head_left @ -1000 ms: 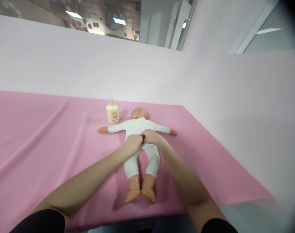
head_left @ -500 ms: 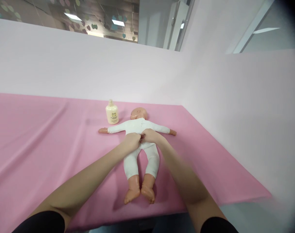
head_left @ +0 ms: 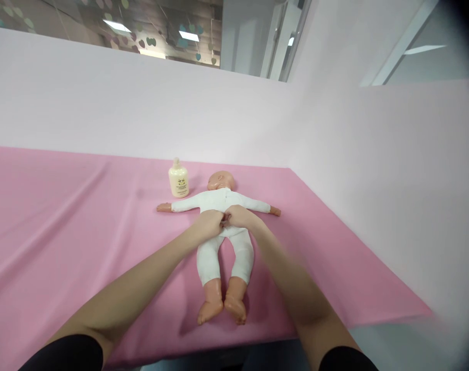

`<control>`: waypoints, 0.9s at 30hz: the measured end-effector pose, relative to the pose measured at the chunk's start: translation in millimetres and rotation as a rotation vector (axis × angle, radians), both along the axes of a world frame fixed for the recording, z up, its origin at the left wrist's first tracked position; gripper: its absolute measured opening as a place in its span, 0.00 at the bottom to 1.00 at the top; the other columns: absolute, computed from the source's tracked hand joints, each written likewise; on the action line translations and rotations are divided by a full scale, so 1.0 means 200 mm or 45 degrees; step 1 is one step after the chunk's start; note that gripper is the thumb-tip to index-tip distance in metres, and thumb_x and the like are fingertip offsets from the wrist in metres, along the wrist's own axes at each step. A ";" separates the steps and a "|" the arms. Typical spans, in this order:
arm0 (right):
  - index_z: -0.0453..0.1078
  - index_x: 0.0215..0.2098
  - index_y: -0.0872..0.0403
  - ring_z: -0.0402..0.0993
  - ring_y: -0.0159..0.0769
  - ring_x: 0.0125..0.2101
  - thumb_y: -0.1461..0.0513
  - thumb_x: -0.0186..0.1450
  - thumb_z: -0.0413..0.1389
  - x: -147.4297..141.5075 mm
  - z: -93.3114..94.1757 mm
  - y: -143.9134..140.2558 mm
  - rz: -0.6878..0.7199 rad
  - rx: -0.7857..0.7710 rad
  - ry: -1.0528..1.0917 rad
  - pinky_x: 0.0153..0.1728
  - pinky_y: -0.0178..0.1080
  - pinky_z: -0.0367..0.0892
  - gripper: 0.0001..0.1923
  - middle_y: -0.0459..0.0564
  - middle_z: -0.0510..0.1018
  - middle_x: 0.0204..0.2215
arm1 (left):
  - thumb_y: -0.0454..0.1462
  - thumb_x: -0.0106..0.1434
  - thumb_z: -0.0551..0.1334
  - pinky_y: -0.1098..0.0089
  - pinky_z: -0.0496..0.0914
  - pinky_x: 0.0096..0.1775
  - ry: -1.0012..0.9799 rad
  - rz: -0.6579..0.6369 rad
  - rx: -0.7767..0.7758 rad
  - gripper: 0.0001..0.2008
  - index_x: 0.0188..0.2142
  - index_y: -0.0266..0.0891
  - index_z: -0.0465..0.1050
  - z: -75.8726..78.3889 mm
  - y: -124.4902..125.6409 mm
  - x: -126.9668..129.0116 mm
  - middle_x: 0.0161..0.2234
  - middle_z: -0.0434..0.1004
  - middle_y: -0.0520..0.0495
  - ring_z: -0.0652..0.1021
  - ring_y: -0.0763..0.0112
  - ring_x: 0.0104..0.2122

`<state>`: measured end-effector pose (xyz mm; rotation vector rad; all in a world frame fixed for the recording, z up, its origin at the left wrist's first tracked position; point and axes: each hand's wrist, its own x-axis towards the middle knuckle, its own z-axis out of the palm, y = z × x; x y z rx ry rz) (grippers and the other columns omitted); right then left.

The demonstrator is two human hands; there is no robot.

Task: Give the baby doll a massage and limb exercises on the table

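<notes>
A baby doll (head_left: 222,247) in a white bodysuit lies on its back on the pink table cover (head_left: 83,232), arms spread, head pointing away from me. My left hand (head_left: 207,224) and my right hand (head_left: 239,218) meet over the doll's belly, fingers curled and pinching the white cloth at the middle of the suit. The fingertips touch each other there and hide the spot they grip. The doll's bare feet (head_left: 222,306) point toward me.
A cream lotion bottle (head_left: 178,179) stands upright just left of the doll's head. Pale pink partition walls (head_left: 373,170) close off the far and right sides. The table's near edge runs along the bottom of the view.
Both hands have crept slightly up the doll's belly, staying pinched together on the suit. The doll and the bottle have not moved.
</notes>
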<state>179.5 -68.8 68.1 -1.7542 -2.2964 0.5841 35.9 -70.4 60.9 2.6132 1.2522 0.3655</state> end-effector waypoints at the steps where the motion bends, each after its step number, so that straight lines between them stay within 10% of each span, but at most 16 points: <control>1: 0.79 0.30 0.54 0.75 0.41 0.31 0.65 0.54 0.58 0.00 0.00 0.00 0.000 0.006 -0.005 0.33 0.41 0.67 0.08 0.52 0.80 0.28 | 0.31 0.56 0.57 0.67 0.62 0.31 0.035 -0.021 0.003 0.08 0.32 0.34 0.76 0.00 0.00 0.00 0.30 0.77 0.40 0.74 0.63 0.28; 27: 0.76 0.26 0.57 0.75 0.38 0.33 0.69 0.59 0.51 -0.02 0.00 -0.02 -0.064 0.268 -0.231 0.34 0.34 0.64 0.11 0.55 0.79 0.32 | 0.35 0.65 0.52 0.62 0.65 0.41 0.169 0.045 0.230 0.10 0.40 0.35 0.70 -0.07 0.04 0.02 0.45 0.69 0.40 0.69 0.58 0.46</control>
